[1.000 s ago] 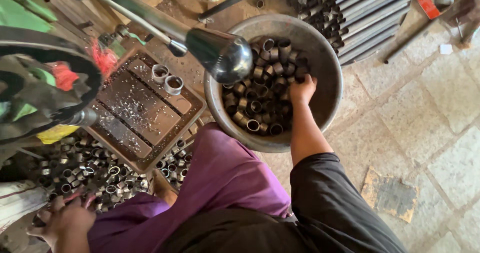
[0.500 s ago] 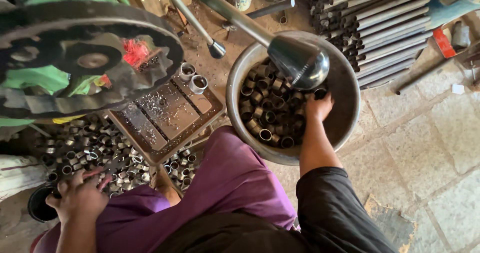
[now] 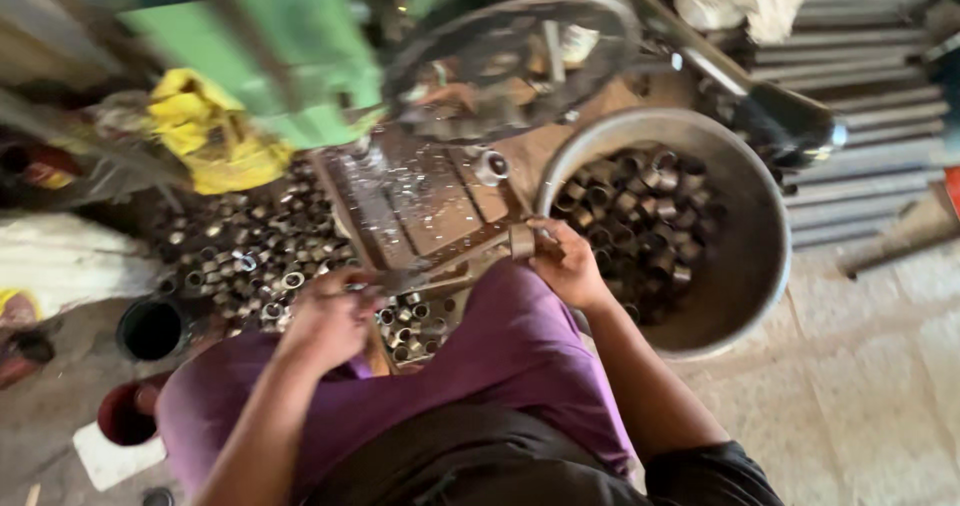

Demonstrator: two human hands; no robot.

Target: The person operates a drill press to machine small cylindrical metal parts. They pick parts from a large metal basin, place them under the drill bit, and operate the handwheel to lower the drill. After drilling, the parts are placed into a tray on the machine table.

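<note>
One ring: a short metal sleeve [image 3: 521, 240] sits at frame centre, pinched in the right hand [image 3: 567, 263], just left of the basin rim.
Rod: a thin metal rod [image 3: 440, 269] runs from the left hand [image 3: 328, 318] up and right to the sleeve; its long axis slants from lower left to upper right, and the sleeve sits at its upper right end.
Right hand: fingers closed narrow round the sleeve, wrist over the purple-clad knee [image 3: 500, 366].
Left hand: curled shut on the lower end of the rod; motion blur hides the finger detail.
Basin: a round grey metal basin [image 3: 760, 266] right of centre, part filled with similar sleeves, its near rim touching the right hand's side.
Tray: a flat rusty tray [image 3: 420, 196] above the hands, strewn with bright shavings, one loose ring [image 3: 491, 166] on it.
Room: tight above, where a spoked wheel [image 3: 510, 56] and a green machine body [image 3: 270, 56] overhang; open paving [image 3: 860, 406] at lower right.
Left side: a heap of sleeves [image 3: 250, 256] on the floor, a yellow rag [image 3: 215, 136] above it.
</note>
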